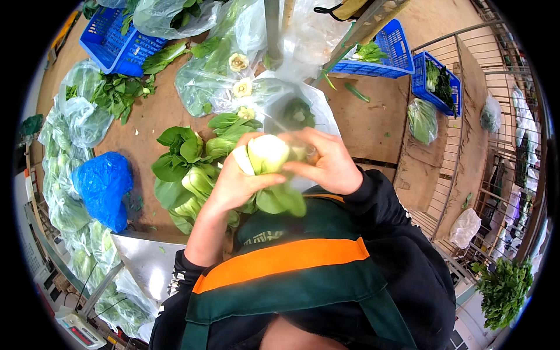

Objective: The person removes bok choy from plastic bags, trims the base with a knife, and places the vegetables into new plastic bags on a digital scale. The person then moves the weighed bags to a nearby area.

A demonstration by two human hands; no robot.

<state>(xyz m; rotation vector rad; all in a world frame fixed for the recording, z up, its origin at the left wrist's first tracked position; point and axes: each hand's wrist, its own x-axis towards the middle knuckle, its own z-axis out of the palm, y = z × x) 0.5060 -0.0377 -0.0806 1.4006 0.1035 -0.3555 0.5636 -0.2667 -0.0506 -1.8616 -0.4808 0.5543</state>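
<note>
My left hand (238,181) grips a head of bok choy (267,154), its pale base turned up and its leaves hanging toward my apron. Beside it, the fingers of my right hand (326,159) are bent close to the base; motion blur hides whether they hold a piece of it. Several loose bok choy heads (192,183) lie on the brown tabletop (140,127) just left of my left hand. Beyond my right hand is an opened clear plastic bag (321,111) with something leafy and dark inside.
Bagged greens (65,192) line the left edge, near a crumpled blue plastic bag (105,188). Blue crates stand at the far left (118,48) and right (437,87). A metal post (273,35) rises beyond my hands. A scale (78,328) sits at lower left.
</note>
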